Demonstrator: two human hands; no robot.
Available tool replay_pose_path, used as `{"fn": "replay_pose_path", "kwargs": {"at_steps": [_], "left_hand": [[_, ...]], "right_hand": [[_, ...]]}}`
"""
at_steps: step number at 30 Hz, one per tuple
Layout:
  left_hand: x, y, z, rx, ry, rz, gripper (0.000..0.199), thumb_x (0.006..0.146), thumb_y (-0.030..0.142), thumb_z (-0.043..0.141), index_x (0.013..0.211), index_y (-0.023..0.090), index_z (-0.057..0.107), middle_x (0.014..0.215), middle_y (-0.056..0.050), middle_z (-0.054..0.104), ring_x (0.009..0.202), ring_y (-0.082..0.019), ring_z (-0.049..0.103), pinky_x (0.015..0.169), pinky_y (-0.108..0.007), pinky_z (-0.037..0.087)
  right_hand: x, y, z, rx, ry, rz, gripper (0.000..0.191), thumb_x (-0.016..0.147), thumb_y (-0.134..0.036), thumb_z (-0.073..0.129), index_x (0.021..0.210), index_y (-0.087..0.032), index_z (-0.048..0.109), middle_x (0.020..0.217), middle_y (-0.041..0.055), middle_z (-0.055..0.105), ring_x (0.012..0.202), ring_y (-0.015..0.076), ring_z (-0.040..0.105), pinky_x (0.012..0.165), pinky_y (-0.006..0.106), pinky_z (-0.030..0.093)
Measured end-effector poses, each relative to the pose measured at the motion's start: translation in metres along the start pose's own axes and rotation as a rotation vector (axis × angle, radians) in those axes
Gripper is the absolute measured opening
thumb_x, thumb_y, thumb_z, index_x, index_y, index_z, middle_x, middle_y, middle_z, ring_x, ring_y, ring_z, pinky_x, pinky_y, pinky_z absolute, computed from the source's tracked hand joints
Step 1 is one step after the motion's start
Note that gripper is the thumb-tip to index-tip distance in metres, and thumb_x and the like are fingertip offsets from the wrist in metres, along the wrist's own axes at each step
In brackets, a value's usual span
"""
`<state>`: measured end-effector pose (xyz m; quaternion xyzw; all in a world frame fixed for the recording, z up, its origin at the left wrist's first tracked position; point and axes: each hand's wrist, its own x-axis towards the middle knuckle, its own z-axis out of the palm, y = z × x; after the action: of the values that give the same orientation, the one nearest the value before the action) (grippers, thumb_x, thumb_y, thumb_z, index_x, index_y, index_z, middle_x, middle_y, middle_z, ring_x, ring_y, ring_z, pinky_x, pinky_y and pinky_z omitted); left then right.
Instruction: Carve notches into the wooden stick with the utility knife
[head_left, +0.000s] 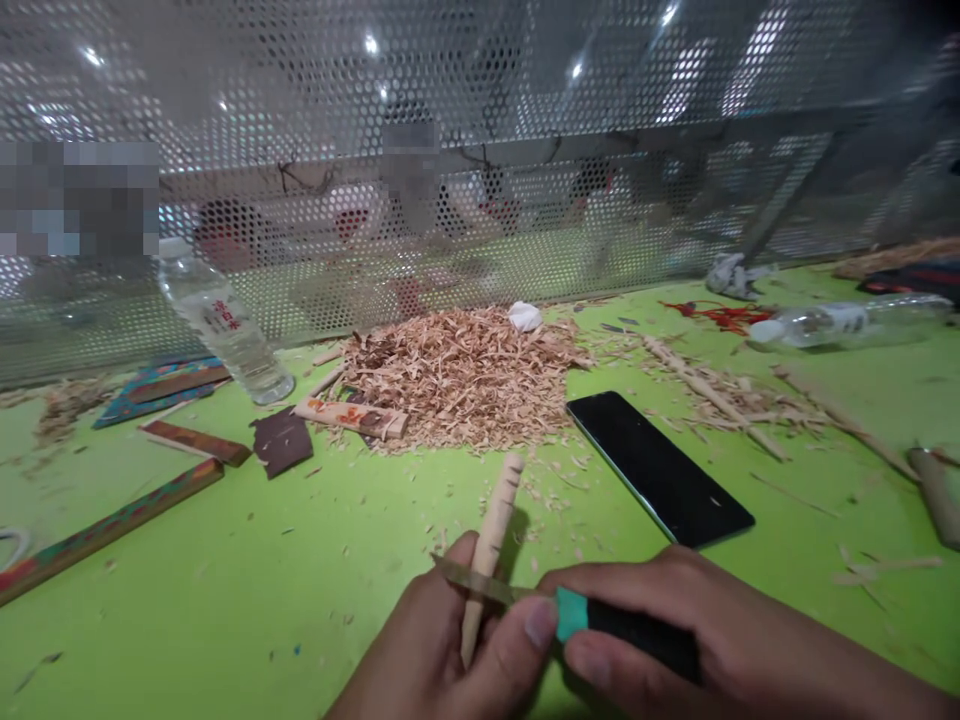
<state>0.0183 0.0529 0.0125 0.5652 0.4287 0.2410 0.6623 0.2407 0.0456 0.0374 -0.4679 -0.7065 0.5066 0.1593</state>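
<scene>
A pale, round wooden stick (501, 500) with several notches along its side stands tilted in my left hand (442, 630), whose fingers are wrapped round its lower part. My right hand (660, 630) grips a carving knife (630, 630) by its black and teal handle. The thin blade points left and lies across the stick, just above the left thumb. That thumb rests close to the base of the blade. Beyond the hands, a heap of wood shavings (465, 380) covers the middle of the green table (300, 570).
A black smartphone (660, 465) lies right of the shavings. A water bottle (225, 325) leans at the left, near painted wood strips (112, 525) and brown sandpaper (282, 441). Another bottle (847, 322) lies on its side at the right. A perforated metal screen (480, 90) stands behind.
</scene>
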Motion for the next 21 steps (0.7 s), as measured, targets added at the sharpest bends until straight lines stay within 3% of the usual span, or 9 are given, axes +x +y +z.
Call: {"fn": "replay_pose_path", "kwargs": {"at_steps": [8,17,21], "left_hand": [[-0.002,-0.007,-0.002,-0.072,-0.060,-0.016,0.058,0.092,0.078,0.062,0.102,0.021,0.063,0.095,-0.003,0.056,0.092,-0.020,0.054,0.082,-0.031,0.049],[-0.005,0.004,-0.005,-0.048,-0.176,-0.028,0.067,0.090,0.084,0.059,0.095,0.019,0.073,0.090,-0.004,0.057,0.092,-0.022,0.052,0.084,-0.033,0.047],[-0.004,0.006,-0.002,-0.058,-0.136,-0.021,0.069,0.087,0.086,0.059,0.096,0.019,0.071,0.088,-0.003,0.055,0.091,-0.022,0.051,0.082,-0.034,0.047]], "right_hand": [[0.004,0.002,0.002,0.019,-0.025,-0.055,0.060,0.098,-0.075,0.055,0.091,-0.022,0.081,0.070,0.0016,0.073,0.075,0.0236,0.071,0.075,0.029,0.056],[0.004,-0.005,0.004,0.003,-0.036,-0.076,0.066,0.101,-0.079,0.046,0.099,-0.023,0.080,0.081,0.0024,0.076,0.074,0.0213,0.070,0.070,0.026,0.054],[0.003,-0.002,0.005,0.004,-0.029,-0.090,0.065,0.101,-0.079,0.046,0.096,-0.024,0.080,0.076,0.0014,0.075,0.071,0.0206,0.070,0.068,0.025,0.054]]}}
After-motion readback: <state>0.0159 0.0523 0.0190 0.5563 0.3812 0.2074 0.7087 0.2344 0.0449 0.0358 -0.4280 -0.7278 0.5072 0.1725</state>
